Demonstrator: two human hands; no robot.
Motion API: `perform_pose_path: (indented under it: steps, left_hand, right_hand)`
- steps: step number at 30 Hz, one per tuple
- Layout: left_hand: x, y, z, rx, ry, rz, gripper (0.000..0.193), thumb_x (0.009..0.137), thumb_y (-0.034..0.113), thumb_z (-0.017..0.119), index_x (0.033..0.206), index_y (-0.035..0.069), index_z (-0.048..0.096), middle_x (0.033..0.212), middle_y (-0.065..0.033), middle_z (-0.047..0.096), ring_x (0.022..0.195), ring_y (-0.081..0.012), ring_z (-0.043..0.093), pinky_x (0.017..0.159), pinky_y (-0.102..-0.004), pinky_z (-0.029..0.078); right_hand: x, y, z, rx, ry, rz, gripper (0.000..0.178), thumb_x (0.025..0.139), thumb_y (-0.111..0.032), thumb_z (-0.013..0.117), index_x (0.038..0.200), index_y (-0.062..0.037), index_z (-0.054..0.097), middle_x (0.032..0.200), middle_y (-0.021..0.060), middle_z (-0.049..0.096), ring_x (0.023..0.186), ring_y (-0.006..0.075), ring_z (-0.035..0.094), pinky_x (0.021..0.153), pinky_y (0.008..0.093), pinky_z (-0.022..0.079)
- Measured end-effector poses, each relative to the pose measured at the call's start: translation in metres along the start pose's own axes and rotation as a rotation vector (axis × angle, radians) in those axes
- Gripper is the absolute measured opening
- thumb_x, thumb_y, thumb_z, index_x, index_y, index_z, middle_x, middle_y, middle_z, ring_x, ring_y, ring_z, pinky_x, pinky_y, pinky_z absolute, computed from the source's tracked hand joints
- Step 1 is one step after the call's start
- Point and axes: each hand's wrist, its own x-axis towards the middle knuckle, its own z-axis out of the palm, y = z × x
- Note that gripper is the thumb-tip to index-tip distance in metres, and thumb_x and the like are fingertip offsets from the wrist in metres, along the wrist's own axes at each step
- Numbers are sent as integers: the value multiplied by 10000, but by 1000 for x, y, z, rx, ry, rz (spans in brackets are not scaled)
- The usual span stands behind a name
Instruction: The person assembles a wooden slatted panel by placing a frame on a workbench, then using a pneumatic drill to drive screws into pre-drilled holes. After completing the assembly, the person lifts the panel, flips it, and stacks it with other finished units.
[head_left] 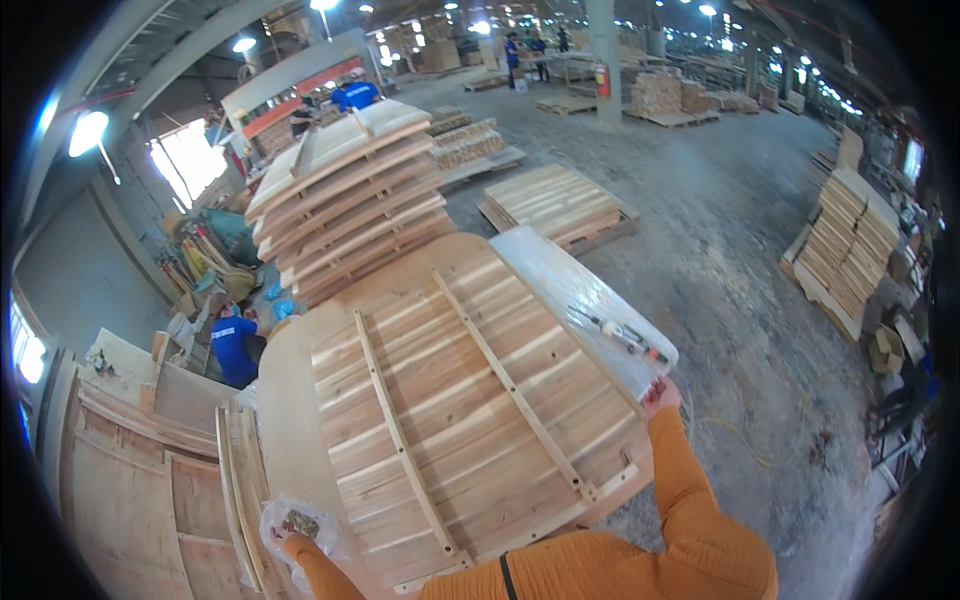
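White lettering (226, 331) crossed a blue shirt (237, 355) left of the wooden panel (445, 400), too small to read surely.

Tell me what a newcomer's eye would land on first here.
Most likely the big wooden panel, filling the middle, with two long battens running along it. Next comes the tall stack of wooden boards just beyond it. Then perhaps the clear plastic bag at the left hand, lower left, and the tool lying on the plastic-covered surface near the right hand.
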Motion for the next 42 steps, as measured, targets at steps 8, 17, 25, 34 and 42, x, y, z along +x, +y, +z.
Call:
perform_pose_path:
  steps: [8,17,25,34,42]
  left_hand:
    - [-53,-2,4,-680,-342,-294,282,860,312,458,738,93,587,721,-15,599,526,-125,494,462,-244,412]
    - [-122,-43,39,-392,-460,-454,177,877,223,524,1024,160,599,970,3,633,588,-84,490,473,-195,390]
    - [-170,-60,105,-312,-676,-605,198,858,142,480,1056,143,487,665,13,498,488,-101,387,413,-241,300]
    - [-203,-31,96,-362,-715,-812,68,811,130,529,871,98,529,616,35,473,449,-77,345,387,-204,273]
    - [-228,-17,124,-393,-829,-736,145,789,85,554,933,62,555,704,-5,537,524,-97,403,447,-207,314]
  right_hand:
    - [89,-2,5,-77,166,308,619,822,-616,367,890,-12,479,732,97,551,586,188,517,475,278,428]
    - [141,-36,10,-311,92,496,536,831,-532,367,901,-33,550,725,84,571,594,188,525,444,294,410]
    - [104,-43,40,-117,52,-336,441,826,-417,434,868,-23,629,783,80,622,704,183,580,560,315,441]
    - [17,-64,188,-653,-698,-760,264,917,-241,437,844,-22,564,807,43,588,625,105,524,611,240,424]
    - [71,-11,205,-702,-706,-844,200,739,-50,644,911,-33,545,802,16,565,755,128,561,675,258,433]
